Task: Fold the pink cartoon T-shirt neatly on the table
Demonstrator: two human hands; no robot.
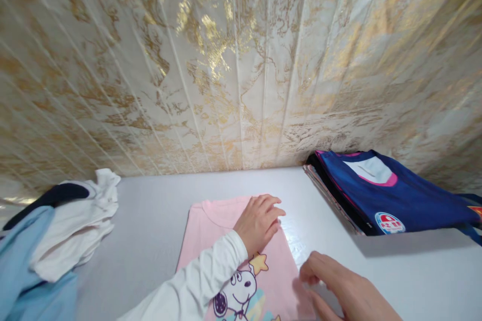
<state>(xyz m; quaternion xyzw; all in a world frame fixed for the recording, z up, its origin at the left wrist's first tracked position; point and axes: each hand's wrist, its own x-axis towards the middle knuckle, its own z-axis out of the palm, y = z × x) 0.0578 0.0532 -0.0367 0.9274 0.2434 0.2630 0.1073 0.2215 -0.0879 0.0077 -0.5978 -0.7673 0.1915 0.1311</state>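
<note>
A pink T-shirt (pixel 214 233) lies folded flat on the white table, its neckline toward the far side. On its front is a printed cartoon dog with yellow stars. My left hand (pixel 259 220), in a white sleeve, rests on the shirt's upper right part with the fingers reaching over the right edge. It is open and grips nothing that I can see. Beside the lower right edge of the shirt, my right hand (pixel 342 286) is open, thumb and fingers apart and slightly curled. Whether its fingertips touch the fabric I cannot tell.
On the right, a stack of folded clothes has a navy blue shirt (pixel 425 200) on top, partly spread toward the right. Loose garments lie heaped at the left: a white one (pixel 83 230), a light blue one (pixel 41 266) and something dark. A gold-patterned curtain (pixel 226 85) hangs behind the table (pixel 143 220).
</note>
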